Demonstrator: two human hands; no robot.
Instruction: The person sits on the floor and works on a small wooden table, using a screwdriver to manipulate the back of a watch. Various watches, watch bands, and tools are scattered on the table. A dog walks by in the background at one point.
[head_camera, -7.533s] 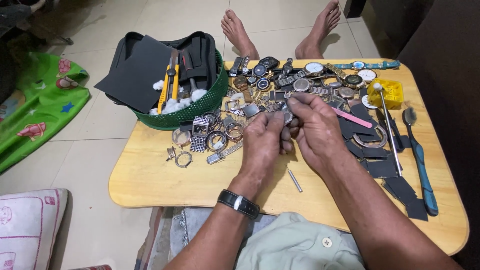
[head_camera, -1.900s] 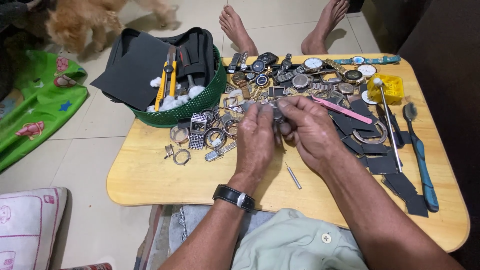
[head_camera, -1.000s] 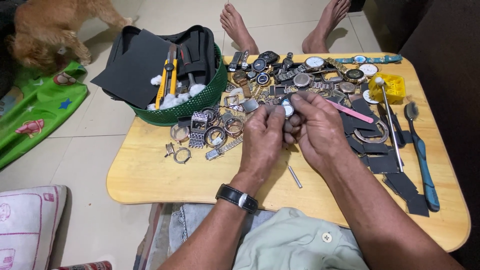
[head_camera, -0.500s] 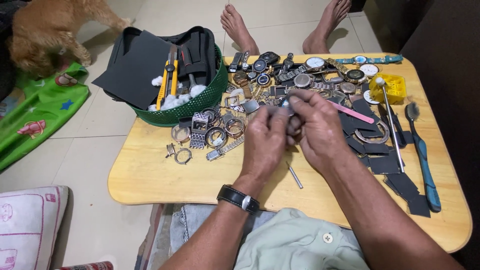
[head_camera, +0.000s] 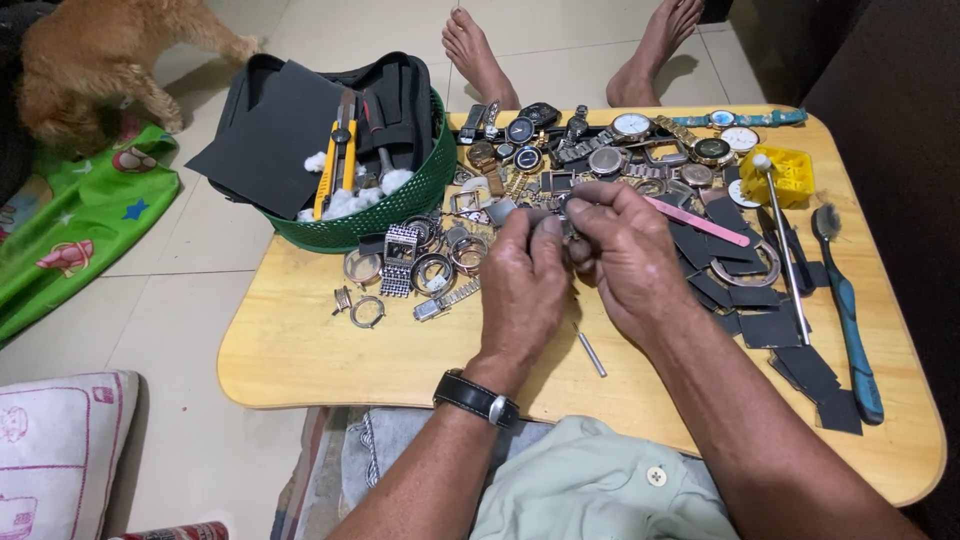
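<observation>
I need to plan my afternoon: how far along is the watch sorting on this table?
Done: nothing shows as finished. In hand: the left hand and right hand pinch one small metal part between them. Left: a pile of watches and loose cases.

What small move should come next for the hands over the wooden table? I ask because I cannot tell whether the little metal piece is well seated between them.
Probably best to hold the grip and turn the small metal watch part toward the camera. The left hand and right hand pinch it together above the light wooden table, and their fingers hide most of it.
</observation>
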